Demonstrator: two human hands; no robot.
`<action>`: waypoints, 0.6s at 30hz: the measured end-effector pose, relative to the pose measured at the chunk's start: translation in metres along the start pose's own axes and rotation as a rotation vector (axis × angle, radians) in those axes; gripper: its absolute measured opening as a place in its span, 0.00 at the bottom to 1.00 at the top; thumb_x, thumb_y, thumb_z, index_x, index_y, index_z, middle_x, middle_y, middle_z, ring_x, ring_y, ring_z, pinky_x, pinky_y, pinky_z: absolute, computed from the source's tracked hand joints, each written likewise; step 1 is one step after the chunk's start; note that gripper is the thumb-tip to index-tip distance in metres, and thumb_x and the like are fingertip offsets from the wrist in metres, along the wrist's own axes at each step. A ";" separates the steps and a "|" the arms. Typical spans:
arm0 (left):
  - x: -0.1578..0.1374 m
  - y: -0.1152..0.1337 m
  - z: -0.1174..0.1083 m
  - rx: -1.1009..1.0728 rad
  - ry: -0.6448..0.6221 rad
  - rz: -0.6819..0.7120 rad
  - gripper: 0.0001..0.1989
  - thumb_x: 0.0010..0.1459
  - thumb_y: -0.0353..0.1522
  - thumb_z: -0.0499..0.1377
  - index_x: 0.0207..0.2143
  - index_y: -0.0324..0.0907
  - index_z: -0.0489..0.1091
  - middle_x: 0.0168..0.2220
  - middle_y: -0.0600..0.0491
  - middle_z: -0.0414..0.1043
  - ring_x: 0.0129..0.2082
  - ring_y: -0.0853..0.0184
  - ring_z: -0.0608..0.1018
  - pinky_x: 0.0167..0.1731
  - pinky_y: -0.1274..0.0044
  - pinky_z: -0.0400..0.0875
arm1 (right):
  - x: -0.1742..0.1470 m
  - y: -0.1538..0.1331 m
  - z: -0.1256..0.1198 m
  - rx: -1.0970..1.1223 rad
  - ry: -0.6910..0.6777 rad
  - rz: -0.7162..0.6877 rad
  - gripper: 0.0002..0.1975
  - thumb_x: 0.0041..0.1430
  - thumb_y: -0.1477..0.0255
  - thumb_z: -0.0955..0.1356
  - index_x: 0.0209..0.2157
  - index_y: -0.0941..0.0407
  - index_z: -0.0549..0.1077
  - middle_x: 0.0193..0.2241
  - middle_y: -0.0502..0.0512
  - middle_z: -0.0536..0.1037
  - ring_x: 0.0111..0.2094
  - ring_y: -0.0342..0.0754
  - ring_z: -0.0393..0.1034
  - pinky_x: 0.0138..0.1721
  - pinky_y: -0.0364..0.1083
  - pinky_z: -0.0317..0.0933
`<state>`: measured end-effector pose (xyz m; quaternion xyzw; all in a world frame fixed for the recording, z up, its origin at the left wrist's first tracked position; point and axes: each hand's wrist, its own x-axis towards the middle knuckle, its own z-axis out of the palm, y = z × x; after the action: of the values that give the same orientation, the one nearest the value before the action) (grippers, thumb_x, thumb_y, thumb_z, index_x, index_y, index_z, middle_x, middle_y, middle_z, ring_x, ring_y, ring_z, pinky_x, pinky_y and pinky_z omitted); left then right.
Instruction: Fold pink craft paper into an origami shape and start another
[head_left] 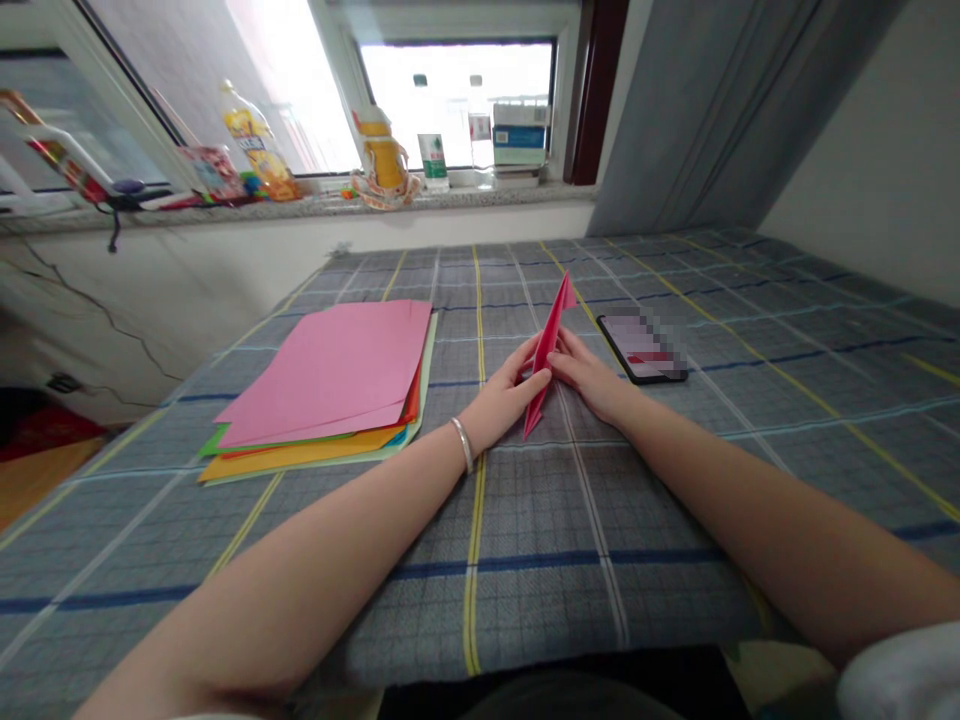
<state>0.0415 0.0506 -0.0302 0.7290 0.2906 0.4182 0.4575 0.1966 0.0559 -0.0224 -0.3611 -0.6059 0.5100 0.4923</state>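
Note:
A folded piece of bright pink paper (556, 325), long and narrow with pointed ends, stands tilted between my two hands above the plaid cloth. My left hand (517, 385) grips it from the left, thumb along its lower part. From the other side my right hand (583, 372) pinches it near the middle, with some fingers hidden behind the paper. Left of my hands lies a stack of coloured paper (337, 365), pink on top, with orange, yellow and green edges showing below. A phone (637, 350) with its screen lit rests to the right of my right hand.
The plaid cloth (525, 520) covers the whole surface. Behind it, a window sill (510, 196) holds a yellow-labelled bottle (259, 145), a yellow cup (384, 155), a white-and-green tube (433, 160) and stacked boxes (519, 140). A grey curtain (697, 110) hangs at the right.

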 end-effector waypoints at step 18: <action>-0.005 0.013 0.000 0.101 0.115 0.027 0.30 0.57 0.30 0.54 0.63 0.46 0.55 0.64 0.49 0.56 0.63 0.61 0.59 0.61 0.66 0.57 | -0.003 -0.001 0.007 -0.409 0.090 -0.136 0.25 0.56 0.75 0.61 0.56 0.52 0.63 0.52 0.54 0.73 0.51 0.49 0.68 0.54 0.52 0.62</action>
<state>0.0393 0.0417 -0.0201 0.7296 0.3274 0.4504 0.3971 0.1910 0.0513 -0.0217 -0.4343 -0.6972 0.3253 0.4685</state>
